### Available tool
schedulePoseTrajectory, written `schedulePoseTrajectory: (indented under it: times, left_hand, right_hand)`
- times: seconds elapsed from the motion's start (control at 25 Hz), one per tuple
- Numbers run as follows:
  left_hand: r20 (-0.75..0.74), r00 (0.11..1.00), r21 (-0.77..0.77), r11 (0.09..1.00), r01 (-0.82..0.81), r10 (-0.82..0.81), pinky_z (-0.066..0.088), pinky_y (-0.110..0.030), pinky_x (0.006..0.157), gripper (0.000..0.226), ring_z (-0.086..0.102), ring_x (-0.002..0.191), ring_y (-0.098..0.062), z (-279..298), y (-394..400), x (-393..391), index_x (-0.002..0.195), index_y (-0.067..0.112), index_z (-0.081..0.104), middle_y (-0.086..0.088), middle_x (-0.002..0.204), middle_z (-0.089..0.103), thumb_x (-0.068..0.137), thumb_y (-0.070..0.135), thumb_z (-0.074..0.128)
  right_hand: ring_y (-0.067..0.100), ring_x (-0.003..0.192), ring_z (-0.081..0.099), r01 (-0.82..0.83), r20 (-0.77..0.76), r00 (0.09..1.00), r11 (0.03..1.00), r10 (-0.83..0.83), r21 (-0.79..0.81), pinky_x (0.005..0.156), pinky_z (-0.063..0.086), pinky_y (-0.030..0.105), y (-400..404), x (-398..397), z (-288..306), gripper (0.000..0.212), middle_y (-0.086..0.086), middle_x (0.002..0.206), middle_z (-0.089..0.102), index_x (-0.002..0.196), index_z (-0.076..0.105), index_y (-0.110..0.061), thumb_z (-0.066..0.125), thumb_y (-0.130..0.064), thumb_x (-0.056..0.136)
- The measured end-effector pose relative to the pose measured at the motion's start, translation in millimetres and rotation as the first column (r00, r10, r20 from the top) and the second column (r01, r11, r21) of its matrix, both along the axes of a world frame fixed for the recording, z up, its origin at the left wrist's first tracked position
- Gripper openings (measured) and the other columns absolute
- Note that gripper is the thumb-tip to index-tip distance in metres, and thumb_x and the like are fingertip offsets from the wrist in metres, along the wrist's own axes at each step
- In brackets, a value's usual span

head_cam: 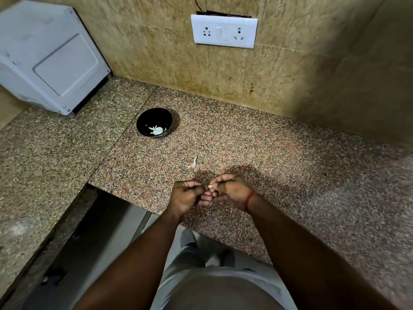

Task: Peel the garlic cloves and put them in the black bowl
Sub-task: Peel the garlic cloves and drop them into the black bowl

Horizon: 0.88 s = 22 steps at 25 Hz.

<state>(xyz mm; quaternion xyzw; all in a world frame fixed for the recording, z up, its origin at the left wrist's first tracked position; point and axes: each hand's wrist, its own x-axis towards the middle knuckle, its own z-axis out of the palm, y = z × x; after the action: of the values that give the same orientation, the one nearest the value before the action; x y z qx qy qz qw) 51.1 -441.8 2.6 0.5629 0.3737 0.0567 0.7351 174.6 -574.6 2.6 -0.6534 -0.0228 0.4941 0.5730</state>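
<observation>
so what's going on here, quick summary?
A person stands at a speckled granite countertop peeling garlic. The right hand pinches a small pale garlic clove, and the left hand, fingers curled, works beside it. The round black bowl further back already holds some white garlic pieces. A pale scrap of peel lies on the counter between bowl and hands.

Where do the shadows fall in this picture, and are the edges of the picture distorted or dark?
Head view: the hands' shadow falls on the granite counter just beyond them; wide-angle bending curves the counter edges and wall tiles; the corners darken; the microwave looks slightly blurred.
</observation>
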Motion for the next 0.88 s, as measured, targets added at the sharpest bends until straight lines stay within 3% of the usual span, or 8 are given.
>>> schedulePoseTrajectory:
  times: [0.36, 0.6, 0.88]
  left_hand:
    - [0.036, 0.999, 0.001, 1.000, 0.026, -0.026, 0.063, -0.036, 0.056, 0.010, 0.072, 0.058, -0.030, 4, -2, 8, 0.092, -0.014, 0.071, -0.033, 0.081, 0.072, 0.089, -0.005, 0.072]
    - [0.037, 0.993, 0.058, 0.992, 0.110, -0.112, 0.062, -0.035, 0.056, 0.012, 0.072, 0.057, -0.027, 3, 4, 10, 0.092, -0.013, 0.071, -0.030, 0.080, 0.073, 0.090, -0.002, 0.073]
    - [0.087, 0.992, 0.154, 0.985, 0.079, -0.093, 0.061, -0.031, 0.053, 0.006, 0.067, 0.052, -0.024, 0, 3, 9, 0.089, -0.006, 0.073, -0.025, 0.074, 0.073, 0.093, -0.004, 0.069]
  right_hand:
    - [0.023, 0.079, 0.072, 0.047, -0.015, 0.999, 0.998, -0.047, 0.048, 0.063, 0.061, 0.029, -1, 2, 4, 0.012, 0.016, 0.093, 0.075, 0.100, 0.073, 0.000, 0.070, 0.004, 0.090]
    - [0.023, 0.080, 0.069, 0.065, -0.003, 0.998, 0.997, -0.065, 0.032, 0.064, 0.062, 0.029, 1, 1, 7, 0.010, 0.016, 0.094, 0.074, 0.096, 0.074, -0.003, 0.071, 0.004, 0.089]
    - [0.023, 0.079, 0.069, 0.117, 0.013, 0.993, 0.993, -0.117, 0.026, 0.068, 0.064, 0.032, 9, -1, 15, 0.015, 0.012, 0.087, 0.074, 0.087, 0.073, -0.007, 0.071, 0.008, 0.087]
